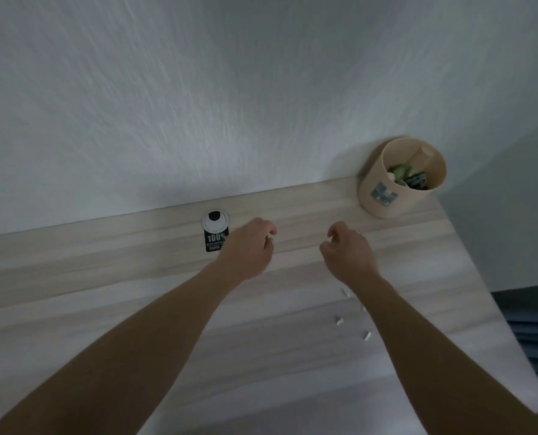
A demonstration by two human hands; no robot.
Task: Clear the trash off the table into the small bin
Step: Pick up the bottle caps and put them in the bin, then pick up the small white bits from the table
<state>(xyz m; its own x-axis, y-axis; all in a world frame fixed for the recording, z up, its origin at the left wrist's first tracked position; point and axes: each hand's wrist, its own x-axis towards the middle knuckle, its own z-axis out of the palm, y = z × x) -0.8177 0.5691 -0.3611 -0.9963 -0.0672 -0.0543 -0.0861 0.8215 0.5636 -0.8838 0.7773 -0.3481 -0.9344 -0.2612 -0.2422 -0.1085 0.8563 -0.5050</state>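
Table (129, 277): pale wood grain, set against a white wall (230, 89).
Small bin (384, 189): beige, round, upright at the far right corner, holding green and dark trash (409, 178).
Left hand (249, 249): fingers curled, pinching a small white scrap (270, 237) at the fingertips, above the table's far middle.
Right hand (349, 252): fingers curled round a pale scrap (335, 243); detail blurred.
Loose white scraps (339, 320): several on the table beside the right forearm.
Black tag (216, 241): printed "100%", just left of the left hand.
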